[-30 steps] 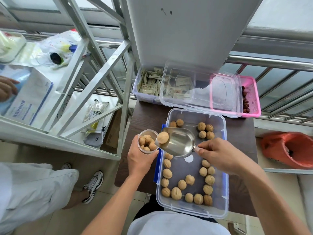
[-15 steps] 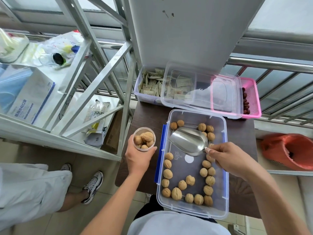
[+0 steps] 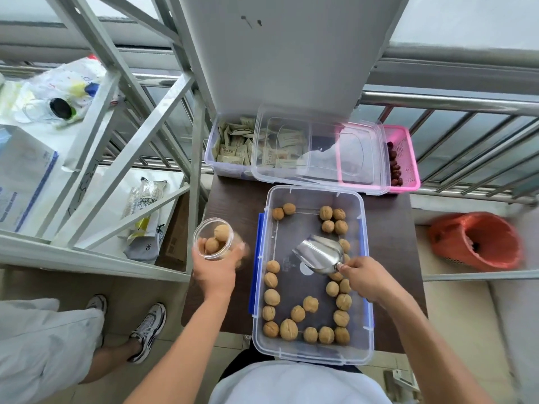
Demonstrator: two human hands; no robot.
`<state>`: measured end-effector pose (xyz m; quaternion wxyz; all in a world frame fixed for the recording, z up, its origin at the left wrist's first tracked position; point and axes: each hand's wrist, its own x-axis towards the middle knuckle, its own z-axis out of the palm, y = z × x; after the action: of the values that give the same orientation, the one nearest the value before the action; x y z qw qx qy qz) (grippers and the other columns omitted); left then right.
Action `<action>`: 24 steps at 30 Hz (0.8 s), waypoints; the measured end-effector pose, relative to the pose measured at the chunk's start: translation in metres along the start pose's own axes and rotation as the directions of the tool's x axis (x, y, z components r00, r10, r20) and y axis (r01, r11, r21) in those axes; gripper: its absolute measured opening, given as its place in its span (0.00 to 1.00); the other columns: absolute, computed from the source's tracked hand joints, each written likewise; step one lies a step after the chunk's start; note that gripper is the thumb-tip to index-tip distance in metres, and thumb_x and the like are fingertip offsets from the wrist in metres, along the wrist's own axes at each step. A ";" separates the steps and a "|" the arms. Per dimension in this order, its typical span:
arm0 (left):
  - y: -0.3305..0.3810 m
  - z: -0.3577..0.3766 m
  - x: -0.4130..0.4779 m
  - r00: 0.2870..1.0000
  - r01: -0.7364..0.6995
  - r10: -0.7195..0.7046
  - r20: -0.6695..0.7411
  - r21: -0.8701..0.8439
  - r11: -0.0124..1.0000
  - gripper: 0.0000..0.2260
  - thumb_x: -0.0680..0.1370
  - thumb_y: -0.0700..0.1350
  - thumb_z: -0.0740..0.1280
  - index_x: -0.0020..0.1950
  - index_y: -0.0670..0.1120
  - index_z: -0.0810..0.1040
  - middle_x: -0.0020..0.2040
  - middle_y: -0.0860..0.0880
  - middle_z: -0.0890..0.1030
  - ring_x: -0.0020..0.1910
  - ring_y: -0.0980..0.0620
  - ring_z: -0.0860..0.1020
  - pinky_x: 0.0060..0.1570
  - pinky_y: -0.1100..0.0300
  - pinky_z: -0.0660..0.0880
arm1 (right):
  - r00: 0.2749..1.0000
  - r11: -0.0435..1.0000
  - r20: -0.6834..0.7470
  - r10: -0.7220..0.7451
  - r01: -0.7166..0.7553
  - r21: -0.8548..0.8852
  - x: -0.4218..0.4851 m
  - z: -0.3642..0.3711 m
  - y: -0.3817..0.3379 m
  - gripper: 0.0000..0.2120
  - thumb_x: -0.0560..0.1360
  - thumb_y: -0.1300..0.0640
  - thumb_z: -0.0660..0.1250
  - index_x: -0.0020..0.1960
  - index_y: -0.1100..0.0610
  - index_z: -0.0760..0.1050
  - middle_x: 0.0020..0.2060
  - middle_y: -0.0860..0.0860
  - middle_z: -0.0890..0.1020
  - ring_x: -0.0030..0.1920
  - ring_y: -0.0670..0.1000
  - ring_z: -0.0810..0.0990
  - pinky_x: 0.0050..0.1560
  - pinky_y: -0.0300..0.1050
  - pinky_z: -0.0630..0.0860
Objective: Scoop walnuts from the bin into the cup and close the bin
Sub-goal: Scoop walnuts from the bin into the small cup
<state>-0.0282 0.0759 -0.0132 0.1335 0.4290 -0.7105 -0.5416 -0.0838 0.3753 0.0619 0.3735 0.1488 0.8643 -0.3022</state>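
Note:
A clear plastic bin (image 3: 366,287) with blue side clips lies open on a dark brown table (image 3: 390,228), with several walnuts (image 3: 288,329) scattered along its edges. My right hand (image 3: 363,279) holds the handle of an empty metal scoop (image 3: 319,253), which is low inside the bin. My left hand (image 3: 217,271) grips a clear plastic cup (image 3: 213,239) with walnuts in it, to the left of the bin and tilted toward me. The bin's clear lid (image 3: 318,153) rests across the containers at the back of the table.
Behind the bin stand a clear box of sachets (image 3: 230,147) and a pink basket of red dates (image 3: 404,158). A metal shelf frame (image 3: 122,147) stands at the left, a railing (image 3: 466,103) behind. An orange bag (image 3: 478,240) lies at the right. Another person's legs (image 3: 58,339) stand at the lower left.
The scoop has tipped its walnut into the cup and swung right and down into the bin. The cup has moved left, away from the bin.

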 end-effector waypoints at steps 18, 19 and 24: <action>0.012 -0.016 -0.024 0.944 -0.293 0.256 0.210 0.173 0.940 0.41 0.62 0.48 0.88 0.65 0.71 0.69 0.52 0.75 0.76 0.53 0.68 0.77 0.51 0.81 0.66 | 0.997 0.994 0.057 -0.056 0.061 -0.093 0.002 0.009 0.006 0.17 0.78 0.46 0.62 0.34 0.54 0.69 0.19 0.46 0.67 0.19 0.47 0.64 0.26 0.40 0.64; 0.011 -0.017 -0.025 0.946 -0.287 0.250 0.206 0.173 0.942 0.41 0.62 0.48 0.88 0.66 0.69 0.70 0.53 0.74 0.76 0.53 0.66 0.77 0.54 0.77 0.68 | 0.997 0.993 0.053 -0.056 0.061 -0.100 0.002 0.010 0.007 0.17 0.79 0.46 0.61 0.34 0.53 0.70 0.20 0.47 0.68 0.20 0.48 0.65 0.27 0.40 0.65; 0.003 -0.017 -0.019 0.941 -0.299 0.259 0.216 0.173 0.938 0.41 0.62 0.48 0.88 0.70 0.60 0.73 0.55 0.70 0.76 0.57 0.60 0.77 0.55 0.74 0.68 | 0.998 0.994 0.008 -0.056 0.057 -0.096 0.010 0.015 0.010 0.19 0.80 0.47 0.60 0.36 0.57 0.74 0.26 0.50 0.73 0.27 0.50 0.70 0.31 0.43 0.67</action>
<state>-0.0069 0.0791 0.0017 0.0961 0.2811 -0.8255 -0.4800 -0.0774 0.3742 0.0425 0.3737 0.1054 0.8808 -0.2711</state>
